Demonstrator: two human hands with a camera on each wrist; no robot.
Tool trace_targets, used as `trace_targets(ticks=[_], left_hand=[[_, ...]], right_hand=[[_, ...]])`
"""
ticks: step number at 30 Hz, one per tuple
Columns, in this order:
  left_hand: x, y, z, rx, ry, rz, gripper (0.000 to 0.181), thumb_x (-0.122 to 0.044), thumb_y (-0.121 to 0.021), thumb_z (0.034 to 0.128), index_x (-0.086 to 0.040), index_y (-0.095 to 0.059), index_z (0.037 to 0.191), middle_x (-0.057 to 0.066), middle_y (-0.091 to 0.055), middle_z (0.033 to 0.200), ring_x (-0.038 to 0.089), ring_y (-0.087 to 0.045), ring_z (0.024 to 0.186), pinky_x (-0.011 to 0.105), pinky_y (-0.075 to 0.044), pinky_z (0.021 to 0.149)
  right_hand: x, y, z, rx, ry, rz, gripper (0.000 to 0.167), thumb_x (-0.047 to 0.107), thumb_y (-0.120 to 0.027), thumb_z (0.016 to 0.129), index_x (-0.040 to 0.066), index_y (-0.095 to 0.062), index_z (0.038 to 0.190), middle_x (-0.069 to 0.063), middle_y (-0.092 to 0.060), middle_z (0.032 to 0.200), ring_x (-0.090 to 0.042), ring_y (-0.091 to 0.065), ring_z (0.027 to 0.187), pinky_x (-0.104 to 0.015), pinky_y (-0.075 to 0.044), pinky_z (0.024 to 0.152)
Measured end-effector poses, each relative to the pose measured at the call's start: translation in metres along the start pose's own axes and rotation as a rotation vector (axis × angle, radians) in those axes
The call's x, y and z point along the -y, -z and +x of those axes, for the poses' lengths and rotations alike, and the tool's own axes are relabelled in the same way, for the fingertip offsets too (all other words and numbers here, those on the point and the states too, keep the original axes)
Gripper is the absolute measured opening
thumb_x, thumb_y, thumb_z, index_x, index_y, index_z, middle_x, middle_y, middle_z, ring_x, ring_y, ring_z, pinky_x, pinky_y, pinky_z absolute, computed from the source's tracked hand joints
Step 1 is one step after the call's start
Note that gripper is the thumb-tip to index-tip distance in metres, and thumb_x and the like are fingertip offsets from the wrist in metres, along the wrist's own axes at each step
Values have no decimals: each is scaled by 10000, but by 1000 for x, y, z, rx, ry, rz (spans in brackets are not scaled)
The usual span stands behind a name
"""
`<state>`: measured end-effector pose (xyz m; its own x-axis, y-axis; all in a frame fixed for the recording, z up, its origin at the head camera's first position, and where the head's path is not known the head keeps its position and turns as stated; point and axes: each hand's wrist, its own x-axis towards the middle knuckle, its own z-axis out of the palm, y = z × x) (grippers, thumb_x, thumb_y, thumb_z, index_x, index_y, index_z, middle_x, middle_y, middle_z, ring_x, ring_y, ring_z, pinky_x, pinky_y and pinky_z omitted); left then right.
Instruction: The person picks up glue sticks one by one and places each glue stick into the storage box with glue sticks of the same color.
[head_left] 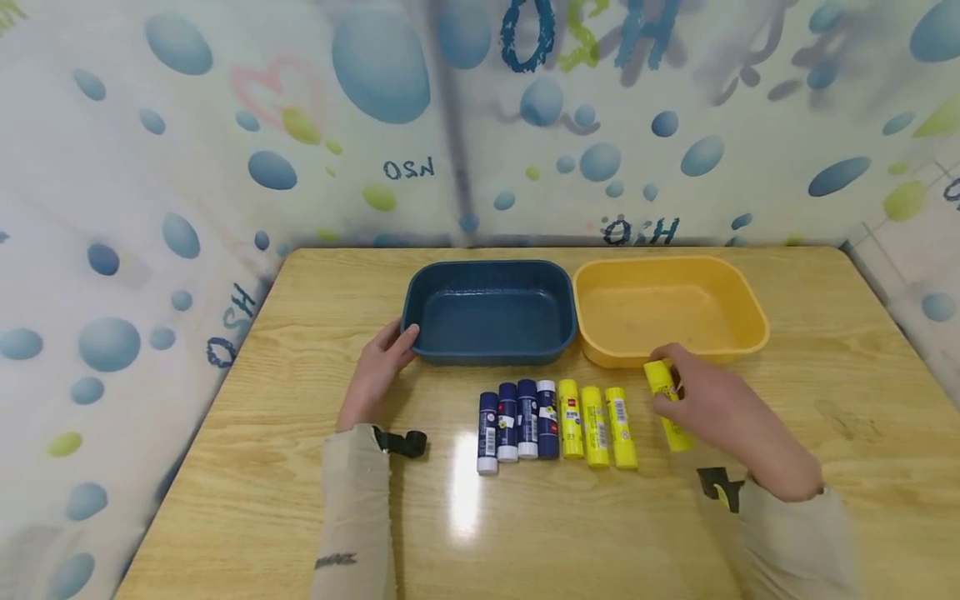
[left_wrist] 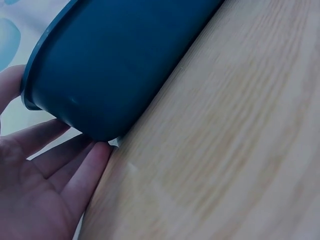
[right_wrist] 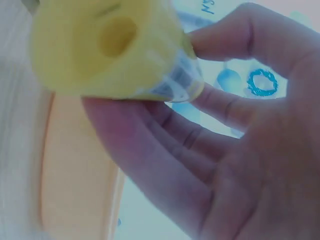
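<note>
My left hand (head_left: 375, 367) grips the near left corner of a dark blue plastic bin (head_left: 491, 358). In the left wrist view the thumb lies at the bin's rim, while the fingers (left_wrist: 94, 162) touch its outer wall. My right hand (head_left: 716, 408) pinches a yellow glue stick (head_left: 661, 377) between thumb and fingers, tilted just in front of a yellow bin (head_left: 675, 351). The right wrist view shows the round hollow end of this glue stick (right_wrist: 75, 65) up close. Left of it, three yellow glue sticks (head_left: 596, 429) lie beside several dark blue glue sticks (head_left: 507, 421) in a row.
Both bins stand side by side at the back of the wooden table (head_left: 247, 483), with nothing visible inside them. A wall covering with bubble patterns (head_left: 382, 67) rises behind the table and along its left. Black straps with small devices (head_left: 405, 442) sit at both wrists.
</note>
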<state>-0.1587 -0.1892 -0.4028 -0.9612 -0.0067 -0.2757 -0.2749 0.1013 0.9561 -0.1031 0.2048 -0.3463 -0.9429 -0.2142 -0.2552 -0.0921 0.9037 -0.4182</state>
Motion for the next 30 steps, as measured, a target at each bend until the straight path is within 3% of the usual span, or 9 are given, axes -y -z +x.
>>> trace_targets(ticks=[5,17,23,30], left_hand=[[2,0,0,16,18,-14,660,-425,-533,868,-122,-287,1401,58,-315,1404,184,-450,1173,311,-330,990],[4,3,2,19,9,-39,695,-455,-545,848,-130,-283,1403,42,-303,1411,167,-434,1188,311,-327,992],[4,4,1,17,1,-73,624,-371,-531,886,-107,-291,1398,57,-303,1410,176,-428,1193,319,-329,992],[4,3,0,19,-9,-80,712,-436,-570,837,-93,-292,1396,61,-305,1408,188,-419,1202,317,-333,989]], right_hand=[[-4,13,2,-23,23,2,511,212,-592,798,37,-402,1239,-95,-537,891,-215,-474,728,-296,-408,570],[8,44,17,-68,52,-45,535,209,-571,805,5,-372,1258,-128,-516,896,-215,-463,676,-290,-392,517],[14,53,31,-90,60,-70,547,201,-546,819,-12,-350,1283,-143,-518,926,-210,-474,642,-296,-399,506],[17,56,51,-91,77,-147,519,188,-536,827,12,-355,1280,-96,-509,856,-189,-447,565,-306,-363,488]])
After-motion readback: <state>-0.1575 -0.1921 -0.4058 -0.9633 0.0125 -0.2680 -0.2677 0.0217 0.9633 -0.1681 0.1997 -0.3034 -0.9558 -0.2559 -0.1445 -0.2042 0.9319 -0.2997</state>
